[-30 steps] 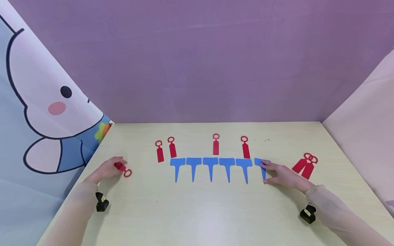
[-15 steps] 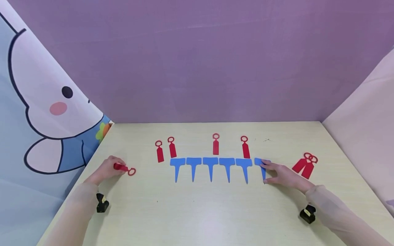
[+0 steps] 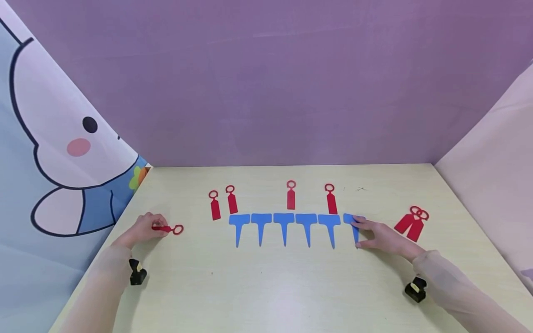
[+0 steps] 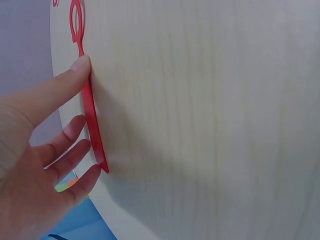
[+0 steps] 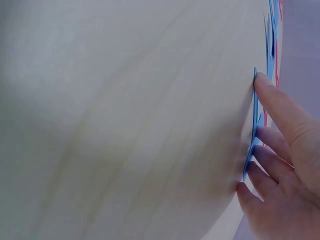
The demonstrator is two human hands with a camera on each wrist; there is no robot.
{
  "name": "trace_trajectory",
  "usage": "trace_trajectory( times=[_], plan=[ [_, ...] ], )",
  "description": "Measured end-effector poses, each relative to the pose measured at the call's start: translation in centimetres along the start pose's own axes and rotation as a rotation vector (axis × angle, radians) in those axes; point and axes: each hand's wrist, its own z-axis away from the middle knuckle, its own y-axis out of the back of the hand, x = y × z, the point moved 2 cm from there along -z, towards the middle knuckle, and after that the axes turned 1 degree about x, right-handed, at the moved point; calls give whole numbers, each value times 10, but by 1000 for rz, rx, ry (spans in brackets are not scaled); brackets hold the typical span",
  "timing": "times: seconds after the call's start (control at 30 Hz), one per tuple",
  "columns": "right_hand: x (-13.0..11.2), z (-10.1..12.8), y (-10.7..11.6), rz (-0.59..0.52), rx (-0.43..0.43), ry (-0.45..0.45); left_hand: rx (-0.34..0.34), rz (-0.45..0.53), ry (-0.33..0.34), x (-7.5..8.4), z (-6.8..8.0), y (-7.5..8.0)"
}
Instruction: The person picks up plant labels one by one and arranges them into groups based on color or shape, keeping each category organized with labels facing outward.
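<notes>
From the head view, I see the left hand point(image 3: 145, 228) at the left of the frame, pinching a red tag point(image 3: 161, 228) whose ring points right. The right hand point(image 3: 383, 236), right of centre, grips a blue marker point(image 3: 349, 218) just beside a row of five other markers point(image 3: 284, 218). Four loose tags point(image 3: 291, 201) lie above the row; two overlapping tags point(image 3: 403, 224) lie farther right.

My left wrist view shows the red tag edge-on at upper left, thumb near its ring.

On my right wrist view, at the right side, the thumb touches the blue marker's tip.
</notes>
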Motion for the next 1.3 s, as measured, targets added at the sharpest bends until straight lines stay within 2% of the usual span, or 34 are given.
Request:
trace_trajectory(
  times=[0.17,0.47,0.97,1.13,1.3],
  plan=[
    [-1,0,0,3,0,-3,-19,25,9,-4,-1,0],
    [0,0,0,1,3,-5,-42,93,115,-3,0,-3],
    [-2,0,0,16,5,-4,34,110,137,0,1,-7],
    [-1,-1,-1,14,4,-6,47,131,137,9,0,-9],
    [0,-1,-1,5,3,-12,22,200,197,22,-4,-12]
  ],
)
